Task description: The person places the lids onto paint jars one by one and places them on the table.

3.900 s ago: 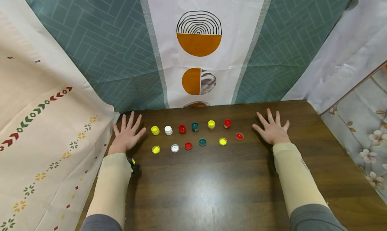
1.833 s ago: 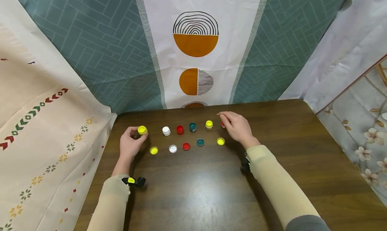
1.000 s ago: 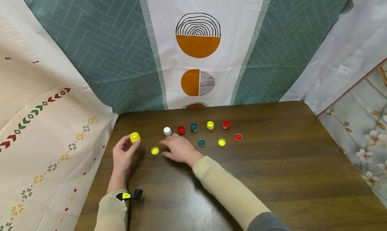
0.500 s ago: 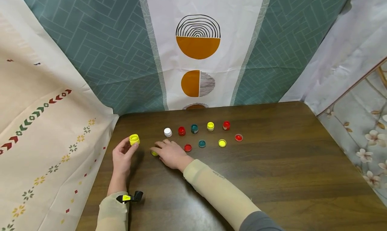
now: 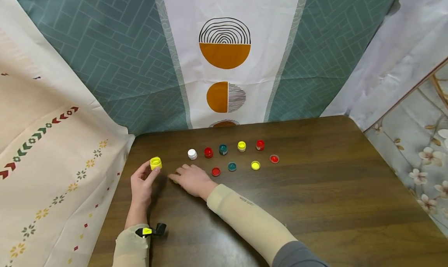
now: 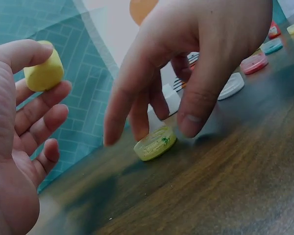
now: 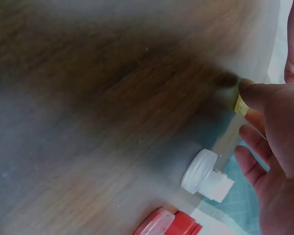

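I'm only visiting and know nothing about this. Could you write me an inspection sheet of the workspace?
Surface: brown wooden table.
Job's things, jars: yellow jar held; white jar, red jar, teal jar, second yellow jar and second red jar in a row.
Job's things, lids: yellow lid, white lid, red lid, teal lid, second yellow lid, second red lid.
Clutter: nothing seen.
Left hand: holds the yellow jar above the table; black device on its wrist.
Right hand: over the yellow lid, thumb apart from it in the left wrist view.
Cables: nothing seen.
Surroundings: teal-and-white curtain behind, cream cloth left, flowered print right.
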The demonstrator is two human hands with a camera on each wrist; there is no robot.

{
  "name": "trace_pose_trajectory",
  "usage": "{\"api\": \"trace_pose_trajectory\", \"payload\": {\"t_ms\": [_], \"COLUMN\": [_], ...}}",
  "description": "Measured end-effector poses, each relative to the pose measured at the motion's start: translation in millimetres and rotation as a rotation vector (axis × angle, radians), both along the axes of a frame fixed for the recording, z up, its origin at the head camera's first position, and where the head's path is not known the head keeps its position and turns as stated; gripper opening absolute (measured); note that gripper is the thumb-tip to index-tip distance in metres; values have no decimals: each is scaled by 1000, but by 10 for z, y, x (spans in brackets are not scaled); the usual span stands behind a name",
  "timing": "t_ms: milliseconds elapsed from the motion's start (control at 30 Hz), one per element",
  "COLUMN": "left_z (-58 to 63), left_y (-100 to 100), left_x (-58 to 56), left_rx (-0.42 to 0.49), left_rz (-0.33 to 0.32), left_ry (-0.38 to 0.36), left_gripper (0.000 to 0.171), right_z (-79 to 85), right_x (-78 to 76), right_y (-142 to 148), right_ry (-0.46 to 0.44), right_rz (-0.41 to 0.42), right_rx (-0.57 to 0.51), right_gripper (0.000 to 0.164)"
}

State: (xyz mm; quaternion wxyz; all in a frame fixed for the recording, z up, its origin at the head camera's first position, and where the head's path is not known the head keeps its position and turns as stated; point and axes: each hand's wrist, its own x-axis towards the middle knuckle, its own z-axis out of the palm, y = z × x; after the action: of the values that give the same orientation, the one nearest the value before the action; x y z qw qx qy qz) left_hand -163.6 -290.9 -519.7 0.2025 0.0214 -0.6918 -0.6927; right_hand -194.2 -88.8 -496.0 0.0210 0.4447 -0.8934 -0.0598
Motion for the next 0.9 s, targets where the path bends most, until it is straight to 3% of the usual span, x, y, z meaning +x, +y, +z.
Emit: {"api": "trace_pose_trajectory", "payload": {"t_ms": [200, 400, 533, 700, 800, 900], "left_z": [-31, -13, 17, 110, 184, 268], "left_y": [7, 34, 106, 257, 383, 528], "left_x": [-3, -10, -24, -57, -80, -89], "left_rx": [16, 18, -2, 1, 6, 10], "left_rz": [-24, -20, -20, -45, -98, -144], "left_ry": [10, 24, 23, 48, 64, 67], "left_gripper": [31, 29, 28, 29, 31, 31], "right_z": [-18, 24, 121, 202, 205, 193], "right_x": [19, 9, -17, -64, -67, -53], "right_y": [-33, 62, 351, 923, 1297, 1661], "right_ry": [61, 37, -118, -354, -425, -473], "right_rz": [36, 34, -72, -292, -375, -428], "right_rx": [44, -43, -240, -632, -826, -936], "right_gripper": [40, 38, 39, 32, 32, 28]}}
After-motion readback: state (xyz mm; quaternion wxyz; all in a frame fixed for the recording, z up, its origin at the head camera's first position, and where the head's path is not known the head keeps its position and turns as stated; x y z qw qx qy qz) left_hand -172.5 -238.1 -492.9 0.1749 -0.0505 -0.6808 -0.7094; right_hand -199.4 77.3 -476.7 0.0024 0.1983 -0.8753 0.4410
